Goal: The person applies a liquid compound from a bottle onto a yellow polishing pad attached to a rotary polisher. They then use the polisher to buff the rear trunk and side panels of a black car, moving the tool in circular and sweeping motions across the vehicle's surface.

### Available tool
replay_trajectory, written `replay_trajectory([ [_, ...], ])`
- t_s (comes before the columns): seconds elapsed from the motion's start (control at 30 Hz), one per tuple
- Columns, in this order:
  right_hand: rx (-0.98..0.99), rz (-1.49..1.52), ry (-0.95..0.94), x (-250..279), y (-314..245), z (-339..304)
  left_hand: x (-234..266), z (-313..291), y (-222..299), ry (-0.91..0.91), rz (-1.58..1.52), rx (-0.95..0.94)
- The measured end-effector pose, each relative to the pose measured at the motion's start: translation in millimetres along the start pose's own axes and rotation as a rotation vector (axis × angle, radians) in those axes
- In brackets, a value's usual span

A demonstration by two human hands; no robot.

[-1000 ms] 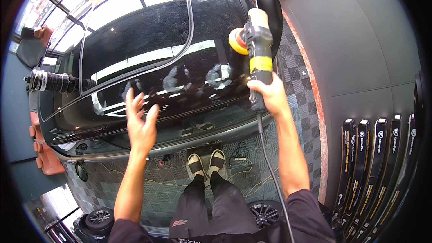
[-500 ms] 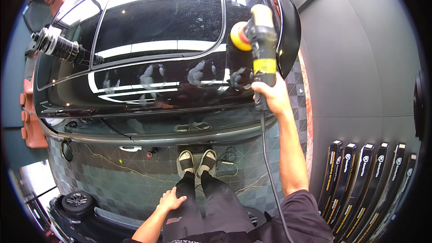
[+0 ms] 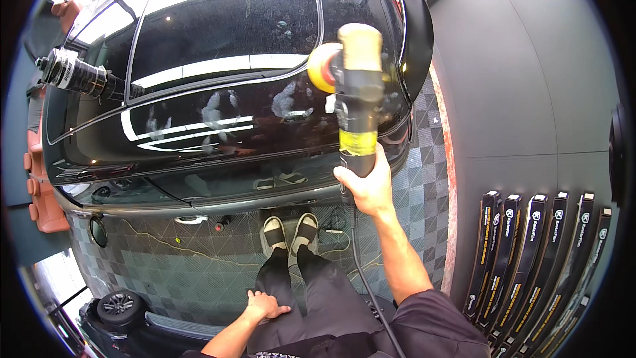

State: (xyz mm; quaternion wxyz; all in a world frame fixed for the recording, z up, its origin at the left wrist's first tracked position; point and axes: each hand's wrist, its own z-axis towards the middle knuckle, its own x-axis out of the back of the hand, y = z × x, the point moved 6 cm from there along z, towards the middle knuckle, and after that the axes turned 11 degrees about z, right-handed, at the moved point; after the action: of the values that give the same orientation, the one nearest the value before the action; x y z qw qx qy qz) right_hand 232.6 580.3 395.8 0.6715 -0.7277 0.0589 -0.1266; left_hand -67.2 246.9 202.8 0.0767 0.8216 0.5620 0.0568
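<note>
The person's right hand (image 3: 370, 184) is gripping the lower end of a polisher (image 3: 360, 103), its fingers wrapping around the dark handle and its thumb lying along the near side. The polisher is standing out over the glossy black car (image 3: 298, 149), right of the middle, its pale head pointing away from the person and its red-and-yellow round pad (image 3: 321, 69) facing left; whether the pad is touching the car, one cannot tell. A yellow band is circling the polisher's body just above the hand, and a dark cord (image 3: 361, 268) is running from the handle down past the right forearm. Several whitish smears (image 3: 283, 98) are lying in a row on the black surface, left of the polisher. The left hand (image 3: 265, 306) is resting at the left thigh of the dark trousers (image 3: 338, 305), holding nothing, its thumb spreading away toward the right and its other fingers bending loosely. Two feet in sandals (image 3: 275, 232) are standing beside the car, above the grey tiled floor (image 3: 424, 185). Long dark boxes (image 3: 523, 258) are leaning in a row at the right, along the grey wall (image 3: 523, 93), while a wheel (image 3: 119, 308) is showing at the lower left.
</note>
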Motion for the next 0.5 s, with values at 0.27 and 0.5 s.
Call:
replay_trajectory([
  [0.27,-0.150,0.235,0.079,31.0,24.6,-27.9,164.7,-56.3,-48.1,0.918,-0.797,-0.207],
  [0.5,-0.118,-0.007,0.038,43.6,65.4,-24.3,372.4,-121.8,34.9,1.115,-1.376,-0.834],
])
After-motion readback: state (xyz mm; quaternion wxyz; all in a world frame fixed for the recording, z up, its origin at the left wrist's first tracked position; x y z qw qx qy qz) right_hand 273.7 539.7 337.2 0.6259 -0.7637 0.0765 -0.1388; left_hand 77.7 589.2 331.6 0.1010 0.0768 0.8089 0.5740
